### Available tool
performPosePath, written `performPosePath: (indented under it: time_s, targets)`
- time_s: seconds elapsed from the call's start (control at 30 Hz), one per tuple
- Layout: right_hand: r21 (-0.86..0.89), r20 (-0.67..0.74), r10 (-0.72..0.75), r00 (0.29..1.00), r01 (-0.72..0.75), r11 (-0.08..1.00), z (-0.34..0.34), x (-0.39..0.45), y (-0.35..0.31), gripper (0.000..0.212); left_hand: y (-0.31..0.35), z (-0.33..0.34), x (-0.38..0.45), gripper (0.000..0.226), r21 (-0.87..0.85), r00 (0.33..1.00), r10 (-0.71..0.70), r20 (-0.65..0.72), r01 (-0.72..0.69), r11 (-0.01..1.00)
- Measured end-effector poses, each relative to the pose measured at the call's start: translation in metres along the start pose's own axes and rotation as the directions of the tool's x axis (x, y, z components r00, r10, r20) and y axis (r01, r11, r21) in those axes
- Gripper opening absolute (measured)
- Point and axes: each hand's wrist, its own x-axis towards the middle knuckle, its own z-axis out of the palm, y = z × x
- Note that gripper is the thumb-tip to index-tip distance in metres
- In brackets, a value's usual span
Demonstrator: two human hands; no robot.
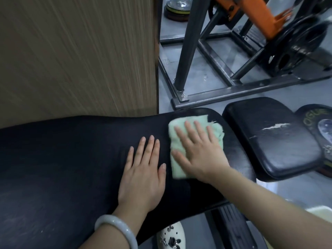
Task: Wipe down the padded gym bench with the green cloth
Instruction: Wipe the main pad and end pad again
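The green cloth (179,155) lies folded on the long black bench pad (71,159), close to the pad's far right end. The right hand (199,151) lies flat on top of the cloth. Its fingers are straight and spread wide, and they press the cloth down onto the pad. They do not curl round it. Part of the cloth sticks out past the fingertips and past the thumb side.

The left hand (143,175) rests flat on the bare pad, just beside the cloth on its left. Its fingers are straight and close together, and it holds nothing. It looks like it is there to steady the person.

The pad's long way runs left to right. Most of it stretches away to the left of the cloth. So the next wipe likely has to slide left, along the pad. The smaller seat pad (273,141) sits to the right, across a gap.
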Motion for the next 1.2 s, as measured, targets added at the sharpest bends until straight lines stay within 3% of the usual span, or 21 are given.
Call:
performPosePath:
  time_s: [0.07, 0.2, 0.37, 0.63, 0.9, 1.2]
  targets:
    - [0.01, -0.064, -0.101, 0.993, 0.102, 0.995, 0.008, -0.036, 0.01, 0.069, 0.0, 0.0, 0.0, 0.06, 0.001, 1.0, 0.0, 0.005, 0.0, 1.0]
    - [0.039, -0.045, 0.005, 0.999, -0.003, 0.999, 0.009, -0.066, 0.047, 0.068, 0.0, 0.0, 0.001, 0.06, 0.008, 1.0, -0.008, 0.015, 0.008, 1.0]
    - [0.005, -0.009, 0.052, 0.999, -0.052, 0.999, 0.0, -0.007, 0.073, 0.079, 0.0, 0.0, 0.0, 0.061, 0.013, 1.0, -0.012, 0.02, 0.012, 1.0]
    - [-0.025, 0.003, -0.133, 0.991, 0.133, 0.991, -0.009, 0.056, 0.094, 0.078, 0.0, 0.0, 0.0, 0.061, 0.013, 1.0, -0.018, 0.021, 0.017, 1.0]
    - [0.028, -0.029, 0.121, 0.992, -0.12, 0.992, -0.003, 0.013, 0.074, 0.084, 0.0, 0.0, 0.0, 0.061, -0.001, 1.0, -0.011, 0.02, 0.011, 1.0]
    - [0.079, -0.167, 0.283, 0.944, -0.273, 0.959, 0.022, -0.083, 0.047, 0.066, -0.002, 0.003, 0.0, 0.06, 0.011, 1.0, 0.009, 0.001, -0.009, 1.0]
